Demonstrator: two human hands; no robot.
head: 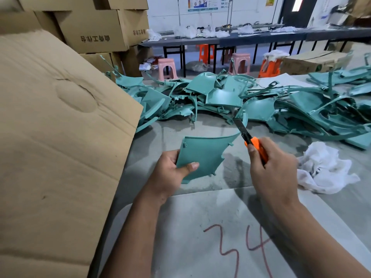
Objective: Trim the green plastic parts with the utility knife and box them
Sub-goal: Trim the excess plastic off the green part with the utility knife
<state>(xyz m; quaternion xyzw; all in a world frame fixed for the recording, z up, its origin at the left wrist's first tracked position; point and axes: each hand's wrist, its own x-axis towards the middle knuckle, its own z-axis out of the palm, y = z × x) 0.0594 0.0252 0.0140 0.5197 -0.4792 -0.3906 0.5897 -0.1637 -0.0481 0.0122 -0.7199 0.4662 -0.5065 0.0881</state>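
Over grey table (200, 217), left hand (168, 175) pinching green part (202, 155), right-hand fingers (259, 155) gripping utility knife (255, 144), blade seemingly at its rim

Table (200, 213): a grey worktop is being shown running from the near edge to the far side, with a red "34" (239, 249) written on its near part.
Pile of green parts (220, 97): it is being carried along the far half of the table, spreading from left to right.
White cloth (325, 169): it is lying crumpled on the right, nearer than the pile and just apart from it.
Cardboard flap (56, 137): it is being seen over the table's left edge; whether it is resting on the top cannot be told.
White sheet (285, 80): it is lying at the far right, partly under green parts.
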